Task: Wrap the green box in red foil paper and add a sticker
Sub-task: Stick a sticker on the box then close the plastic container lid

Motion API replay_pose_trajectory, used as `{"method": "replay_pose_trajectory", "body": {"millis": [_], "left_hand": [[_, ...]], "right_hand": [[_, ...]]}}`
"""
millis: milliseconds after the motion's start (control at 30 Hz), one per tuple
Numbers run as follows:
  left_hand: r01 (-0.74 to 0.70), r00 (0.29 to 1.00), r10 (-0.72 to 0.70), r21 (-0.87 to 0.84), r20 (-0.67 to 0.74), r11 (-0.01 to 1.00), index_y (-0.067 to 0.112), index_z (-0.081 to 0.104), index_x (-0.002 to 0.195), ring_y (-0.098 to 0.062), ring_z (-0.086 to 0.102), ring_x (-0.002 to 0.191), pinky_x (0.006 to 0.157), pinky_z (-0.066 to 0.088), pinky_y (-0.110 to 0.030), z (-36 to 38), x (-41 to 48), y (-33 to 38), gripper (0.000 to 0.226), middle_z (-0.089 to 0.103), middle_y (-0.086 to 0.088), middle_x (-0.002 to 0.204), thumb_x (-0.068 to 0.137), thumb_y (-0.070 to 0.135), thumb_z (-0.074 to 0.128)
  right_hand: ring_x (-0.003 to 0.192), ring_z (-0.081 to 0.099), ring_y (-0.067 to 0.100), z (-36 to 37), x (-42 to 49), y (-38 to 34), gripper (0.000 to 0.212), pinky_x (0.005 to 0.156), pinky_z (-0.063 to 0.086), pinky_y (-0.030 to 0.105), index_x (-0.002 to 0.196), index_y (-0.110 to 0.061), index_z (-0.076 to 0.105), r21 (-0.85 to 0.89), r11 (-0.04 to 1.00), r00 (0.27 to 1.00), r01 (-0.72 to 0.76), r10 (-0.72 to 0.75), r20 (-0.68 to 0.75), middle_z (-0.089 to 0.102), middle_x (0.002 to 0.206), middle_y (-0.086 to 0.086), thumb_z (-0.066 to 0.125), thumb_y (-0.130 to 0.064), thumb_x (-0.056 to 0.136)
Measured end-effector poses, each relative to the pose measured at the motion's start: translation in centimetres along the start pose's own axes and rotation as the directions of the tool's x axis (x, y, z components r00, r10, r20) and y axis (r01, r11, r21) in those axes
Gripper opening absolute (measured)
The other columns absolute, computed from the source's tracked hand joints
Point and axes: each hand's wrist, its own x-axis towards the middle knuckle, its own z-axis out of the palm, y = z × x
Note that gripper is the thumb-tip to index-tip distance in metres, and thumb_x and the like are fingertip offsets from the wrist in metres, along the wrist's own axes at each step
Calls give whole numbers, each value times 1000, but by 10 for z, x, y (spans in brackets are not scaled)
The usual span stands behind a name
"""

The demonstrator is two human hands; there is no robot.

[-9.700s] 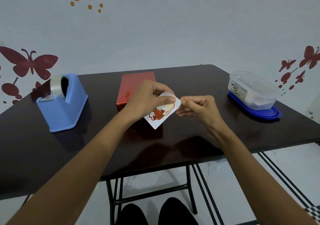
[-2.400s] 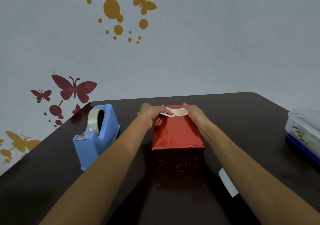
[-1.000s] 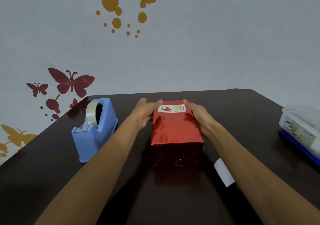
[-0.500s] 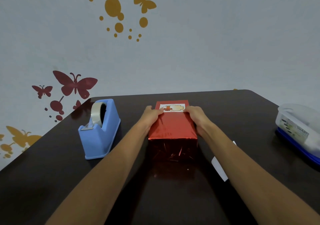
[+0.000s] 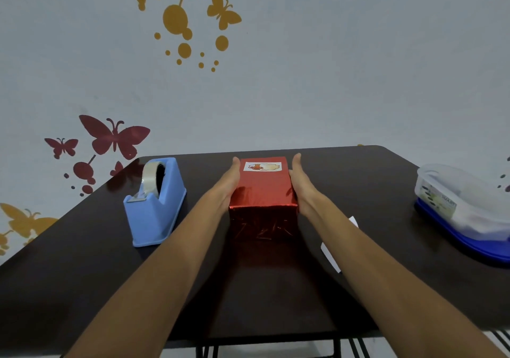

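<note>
Red foil-wrapped box [image 5: 262, 189] at table [image 5: 82, 275] centre, sticker [image 5: 262, 166] on its far top, left hand [image 5: 226, 185] and right hand [image 5: 301, 185] flat against its sides, fingers straight, blue tape dispenser [image 5: 154, 206] left, plastic container [image 5: 463, 208] right, white backing paper [image 5: 329, 255] near right.

— What's lying on the dark table [image 5: 367, 175]?
— A red foil box [image 5: 262, 189]. Left of it, a blue tape dispenser [image 5: 154, 208]; just right of it, a white paper slip [image 5: 329, 257]; well to its right, a clear tub [image 5: 463, 206] on a blue lid [image 5: 469, 250]
</note>
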Motion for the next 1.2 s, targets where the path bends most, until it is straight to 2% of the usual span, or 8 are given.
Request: {"method": "replay_pose_trajectory", "body": {"millis": [267,433,533,633,733,867,1033,1200], "left_hand": [[-81,997,82,50,-15,995,18,60,109,-18,64,86,84,50,-30,0,-11,-2,66,68,-5,95,95,62,14],[-472,833,526,275,-171,837,15,42,139,-13,44,127,103,34,-32,3,-36,13,52,47,1,140,96,45,44],[-665,702,700,232,-127,710,15,51,130,-9,50,122,103,40,-28,41,-56,29,43,56,1,132,91,29,59],[-789,581,809,311,94,530,13,71,101,-9,64,96,89,48,-22,117,-78,38,17,71,2,102,86,17,64],[-726,681,621,470,388,502,9,72,93,-17,64,98,86,47,-27,191,-68,33,14,71,-3,99,87,14,61],[-526,848,339,572,407,630,-1,67,94,-27,62,102,80,47,-30,253,-27,12,20,67,-12,102,86,17,63],[-367,924,267,444,273,818,-1,66,107,-22,59,90,77,46,-30,286,-10,0,27,66,-8,101,89,19,60],[-460,887,294,620,356,636,3,28,145,-29,37,134,105,32,-39,311,-3,-7,71,34,-13,150,97,55,31]], "right_hand": [[64,65,10,-2,-13,-4,70,67,51,26,108,-20,60,-11,1000,1000,21,-20,15,66,65,-5,7,-63,93],[141,23,16,-18,-36,-25,59,113,17,33,149,-20,18,-67,971,958,230,-238,-162,28,152,-5,17,-51,99],[141,20,11,-50,-58,-40,57,108,17,23,149,-21,20,-139,897,834,421,-442,-330,20,155,-5,29,-46,99],[140,25,11,-120,-99,-39,68,108,19,21,148,-18,24,-384,786,588,485,-618,-522,26,153,-3,49,-48,92],[144,16,21,-193,-136,-12,112,118,11,41,150,-10,8,-570,814,452,112,-553,-700,17,156,7,65,-64,70],[142,19,28,-231,-133,28,142,116,12,48,149,-9,-7,-566,820,532,-86,-442,-722,18,155,11,78,-65,50],[115,55,29,-266,-111,37,103,94,47,43,131,-10,41,-550,818,607,-166,-355,-711,57,128,7,77,-63,50],[114,53,25,-289,-125,34,85,85,48,32,127,-10,48,-517,853,500,-74,-417,-759,56,128,6,78,-54,61]]}}
